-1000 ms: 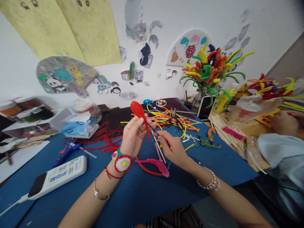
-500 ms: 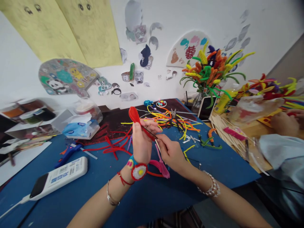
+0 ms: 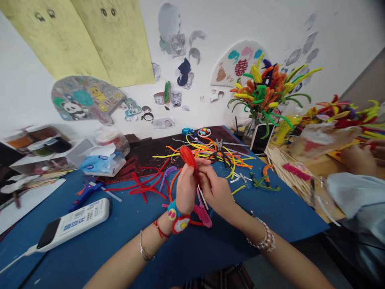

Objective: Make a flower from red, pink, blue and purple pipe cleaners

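1. Through my head view, the red loop (image 3: 187, 155) is up off the counter (image 3: 234, 249), in front of me near the middle, its rounded end tilted up and to the left.
2. I see the left hand (image 3: 186, 186) closed on it, pinching just below the rounded end.
3. The right hand (image 3: 216, 190) is closed too, set against the left and apparently gripping the loop's lower part; its exact hold is hidden from me.
4. I judge the step in hand to be gathering and shaping the loop's base.
5. To my eye, the next move calls for a firm left pinch and small, careful finger work from the right, so the strands stay together.
6. Below the hands, on the near side, lies a pink piece (image 3: 205, 216); a purple piece (image 3: 167, 174) and red strips (image 3: 141, 185) lie to the left.
7. On the far side I have pliers (image 3: 219, 150) among yellow and orange strips (image 3: 245, 165), handy but not being touched.
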A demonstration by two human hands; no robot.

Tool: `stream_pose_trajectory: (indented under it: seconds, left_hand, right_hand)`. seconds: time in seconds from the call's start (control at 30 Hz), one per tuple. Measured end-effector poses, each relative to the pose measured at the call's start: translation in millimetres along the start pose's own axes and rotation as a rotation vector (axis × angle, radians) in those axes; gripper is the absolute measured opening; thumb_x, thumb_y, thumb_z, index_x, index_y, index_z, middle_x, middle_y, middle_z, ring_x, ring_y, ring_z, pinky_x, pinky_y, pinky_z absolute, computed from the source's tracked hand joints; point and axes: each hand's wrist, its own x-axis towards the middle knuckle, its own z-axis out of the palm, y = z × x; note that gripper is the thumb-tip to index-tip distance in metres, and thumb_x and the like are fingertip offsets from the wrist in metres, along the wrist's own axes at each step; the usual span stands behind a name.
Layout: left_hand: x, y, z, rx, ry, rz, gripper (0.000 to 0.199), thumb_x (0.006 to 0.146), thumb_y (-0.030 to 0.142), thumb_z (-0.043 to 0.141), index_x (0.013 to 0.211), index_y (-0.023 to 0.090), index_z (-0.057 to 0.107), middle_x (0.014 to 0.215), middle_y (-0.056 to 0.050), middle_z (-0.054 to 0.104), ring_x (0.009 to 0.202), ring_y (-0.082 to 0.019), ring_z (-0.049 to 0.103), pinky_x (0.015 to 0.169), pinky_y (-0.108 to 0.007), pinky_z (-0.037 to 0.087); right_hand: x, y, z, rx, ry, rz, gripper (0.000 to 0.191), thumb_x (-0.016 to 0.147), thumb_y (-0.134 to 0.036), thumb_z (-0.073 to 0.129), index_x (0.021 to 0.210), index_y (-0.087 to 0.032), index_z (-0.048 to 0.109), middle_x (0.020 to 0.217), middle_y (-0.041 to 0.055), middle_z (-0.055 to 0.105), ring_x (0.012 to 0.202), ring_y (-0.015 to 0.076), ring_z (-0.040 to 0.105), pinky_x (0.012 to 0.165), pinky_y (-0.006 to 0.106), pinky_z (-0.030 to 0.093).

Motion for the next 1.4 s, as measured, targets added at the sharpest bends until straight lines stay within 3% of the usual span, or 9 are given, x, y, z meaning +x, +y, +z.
stream_pose_trajectory:
  seconds: [0.43, 0.6, 0.77, 0.9, 1.0, 1.17, 1.3, 1.33, 1.4]
  left_hand:
    - [3, 7, -0.9, -0.024, -0.021, -0.021, 0.018, 0.093, 0.025, 0.044, 0.099, 0.017, 0.059, 0.094, -0.008, 0.069, 0.105, -0.021, 0.061, 0.091, -0.035, 0.047]
    - [13, 16, -3.2, -0.090, 0.041, 0.087, 0.014, 0.091, 0.024, 0.049, 0.096, 0.015, 0.058, 0.088, -0.007, 0.070, 0.093, -0.019, 0.066, 0.096, -0.038, 0.044]
    - [31, 39, -16.8, -0.079, 0.132, 0.204, 0.012, 0.088, 0.023, 0.052, 0.092, 0.014, 0.059, 0.081, -0.005, 0.068, 0.085, -0.019, 0.068, 0.091, -0.040, 0.047]
    - [41, 56, -29.9, 0.018, 0.174, 0.274, 0.013, 0.084, 0.026, 0.056, 0.089, 0.015, 0.060, 0.070, -0.001, 0.061, 0.073, -0.015, 0.064, 0.080, -0.032, 0.050]
    - [41, 64, -32.6, 0.112, 0.076, 0.090, 0.017, 0.085, 0.028, 0.055, 0.092, 0.014, 0.061, 0.062, 0.003, 0.054, 0.058, -0.010, 0.054, 0.066, -0.025, 0.048]
    - [36, 73, -30.9, 0.423, -0.277, -0.230, 0.022, 0.089, 0.032, 0.048, 0.081, 0.015, 0.060, 0.063, 0.002, 0.052, 0.051, -0.007, 0.045, 0.054, -0.021, 0.040]
    - [33, 85, -30.7, 0.572, -0.507, -0.371, 0.019, 0.087, 0.026, 0.048, 0.077, 0.014, 0.059, 0.070, 0.000, 0.053, 0.054, -0.008, 0.045, 0.056, -0.023, 0.040]
    - [33, 88, -30.5, 0.561, -0.531, -0.397, 0.015, 0.086, 0.024, 0.050, 0.081, 0.014, 0.060, 0.072, 0.000, 0.053, 0.055, -0.008, 0.045, 0.056, -0.023, 0.040]
    - [32, 93, -29.7, 0.503, -0.545, -0.431, 0.012, 0.084, 0.021, 0.051, 0.085, 0.015, 0.061, 0.074, 0.000, 0.052, 0.054, -0.008, 0.042, 0.056, -0.023, 0.038]
  right_hand:
    - [0, 2, -1, -0.028, 0.022, 0.016, 0.024, 0.095, -0.026, 0.033, 0.104, -0.016, 0.053, 0.073, 0.0043, 0.069, 0.055, 0.0160, 0.064, 0.051, 0.024, 0.038]
    - [-1, 2, 0, -0.060, -0.025, 0.026, 0.026, 0.095, -0.027, 0.032, 0.106, -0.017, 0.053, 0.068, 0.0024, 0.068, 0.052, 0.0151, 0.062, 0.049, 0.023, 0.036]
    - [-1, 7, -2, -0.129, -0.114, 0.037, 0.026, 0.096, -0.027, 0.033, 0.106, -0.018, 0.055, 0.061, -0.0001, 0.065, 0.050, 0.0145, 0.061, 0.050, 0.022, 0.033]
    - [1, 15, -1, -0.209, -0.208, 0.036, 0.023, 0.094, -0.027, 0.038, 0.097, -0.020, 0.060, 0.059, 0.0006, 0.064, 0.051, 0.0178, 0.062, 0.048, 0.024, 0.029]
    - [3, 20, 3, -0.234, -0.275, 0.003, 0.021, 0.092, -0.026, 0.043, 0.093, -0.021, 0.063, 0.063, 0.0019, 0.066, 0.055, 0.0179, 0.062, 0.049, 0.024, 0.032]
    - [14, 27, -2, -0.159, -0.324, -0.132, 0.018, 0.086, -0.020, 0.054, 0.101, -0.020, 0.064, 0.088, 0.0042, 0.066, 0.081, 0.0156, 0.064, 0.070, 0.025, 0.047]
    - [34, 21, -31, -0.083, -0.111, -0.197, 0.035, 0.092, -0.018, 0.043, 0.126, -0.017, 0.047, 0.121, 0.0119, 0.055, 0.114, 0.0192, 0.052, 0.093, 0.036, 0.045]
    - [39, 17, -40, -0.041, 0.011, -0.268, 0.039, 0.091, -0.017, 0.045, 0.129, -0.017, 0.045, 0.124, 0.0129, 0.053, 0.116, 0.0211, 0.051, 0.094, 0.040, 0.045]
    - [50, 9, -57, -0.025, 0.045, -0.497, 0.042, 0.089, -0.015, 0.048, 0.131, -0.022, 0.046, 0.128, 0.0107, 0.052, 0.119, 0.0219, 0.049, 0.096, 0.041, 0.045]
